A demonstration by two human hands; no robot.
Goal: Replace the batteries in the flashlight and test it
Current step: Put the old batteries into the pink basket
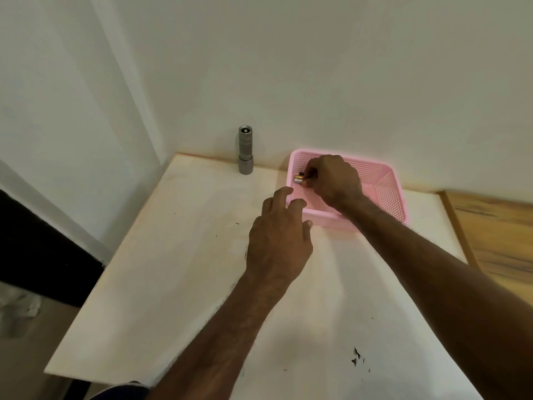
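Observation:
A silver flashlight (pixel 245 150) stands upright on the pale table, close to the back wall, with no hand on it. To its right sits a pink perforated basket (pixel 388 194). Inside the basket's left part, my right hand (pixel 334 180) has its fingertips closed on a battery (pixel 299 178) with a copper and silver end; a small dark piece shows just above it. My left hand (pixel 278 238) hovers over the table at the basket's near left corner, fingers spread and holding nothing, with its fingertips touching or just over the rim.
The white table (pixel 178 269) ends at a left edge with a dark drop beyond it. A wooden surface (pixel 496 235) adjoins on the right. The wall stands directly behind the flashlight and basket. Small dark marks dot the table's near right area.

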